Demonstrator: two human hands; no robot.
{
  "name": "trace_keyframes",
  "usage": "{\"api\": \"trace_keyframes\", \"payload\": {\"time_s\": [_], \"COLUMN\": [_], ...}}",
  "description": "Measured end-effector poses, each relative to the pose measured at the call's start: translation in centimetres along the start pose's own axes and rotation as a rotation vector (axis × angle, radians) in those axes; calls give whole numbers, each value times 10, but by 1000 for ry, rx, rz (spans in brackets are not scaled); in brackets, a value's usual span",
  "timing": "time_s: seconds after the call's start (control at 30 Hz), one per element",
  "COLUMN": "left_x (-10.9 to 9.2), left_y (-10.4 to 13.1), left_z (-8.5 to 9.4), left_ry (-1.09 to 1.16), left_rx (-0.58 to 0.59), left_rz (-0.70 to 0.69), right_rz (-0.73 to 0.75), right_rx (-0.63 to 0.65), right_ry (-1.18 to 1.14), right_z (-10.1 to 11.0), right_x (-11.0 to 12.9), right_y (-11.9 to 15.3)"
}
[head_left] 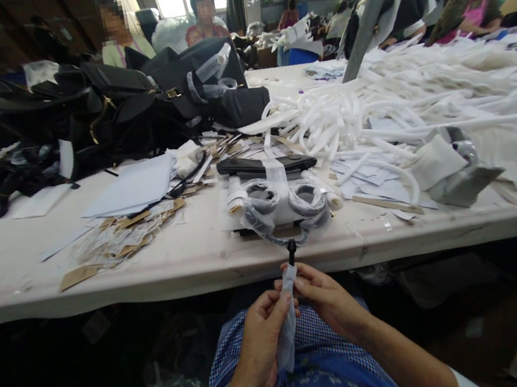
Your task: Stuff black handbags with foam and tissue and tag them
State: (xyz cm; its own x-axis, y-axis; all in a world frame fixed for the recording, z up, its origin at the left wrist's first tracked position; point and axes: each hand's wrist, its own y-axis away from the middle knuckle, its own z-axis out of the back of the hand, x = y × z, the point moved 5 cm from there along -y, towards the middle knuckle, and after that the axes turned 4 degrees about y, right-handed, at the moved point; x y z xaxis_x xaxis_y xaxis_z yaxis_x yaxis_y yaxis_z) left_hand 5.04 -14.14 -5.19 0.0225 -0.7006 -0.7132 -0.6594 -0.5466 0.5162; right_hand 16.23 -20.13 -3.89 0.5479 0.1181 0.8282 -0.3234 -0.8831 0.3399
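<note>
Pinches white sleeve [287,343] on black strap [291,252] between closed fingertips of left hand [260,338] and right hand [331,299], just off table [145,291] edge beside wrapped handbag [283,210], probably risking torn sleeve from twisting or dragged handbag from pulling.

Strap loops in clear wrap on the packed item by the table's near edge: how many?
2, side by side: left loop and right loop, on the packed item. More may be hidden under it.
</note>
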Motion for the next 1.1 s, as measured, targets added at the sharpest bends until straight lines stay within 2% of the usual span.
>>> {"api": "trace_keyframes", "payload": {"time_s": [0.1, 0.23, 0.3, 0.47, 0.57, 0.8, 0.93, 1.1], "left_x": [-5, -9, -10, -13, -14, -11, -11, -10], "left_y": [1, 2, 1, 0, 1, 5, 9, 9], "left_z": [-2, -1, -1, -1, -3, -5, -6, -4], "left_ry": [-61, -136, -148, -241, -267, -184, -171, -148], "left_rx": [-12, -11, 3, -19, -32, -8, 15, 32], "left_rz": [-64, -174, -224, -291, -283, -190, -176, -142], "right_rz": [-22, 39, 78, 117, 112, 70, -5, -51], "right_rx": [69, 77, 22, -205, -228, -117, -17, 44], "right_ry": [-136, -106, -46, 46, -1, -24, -118, -247], "right_z": [-7, -19, -24, -29, -27, -12, -12, -9], "right_x": [1, 3, 2, -3, -3, -6, -5, -2], "right_y": [4, 5, 4, 4, 5, 5, 2, -1]}}
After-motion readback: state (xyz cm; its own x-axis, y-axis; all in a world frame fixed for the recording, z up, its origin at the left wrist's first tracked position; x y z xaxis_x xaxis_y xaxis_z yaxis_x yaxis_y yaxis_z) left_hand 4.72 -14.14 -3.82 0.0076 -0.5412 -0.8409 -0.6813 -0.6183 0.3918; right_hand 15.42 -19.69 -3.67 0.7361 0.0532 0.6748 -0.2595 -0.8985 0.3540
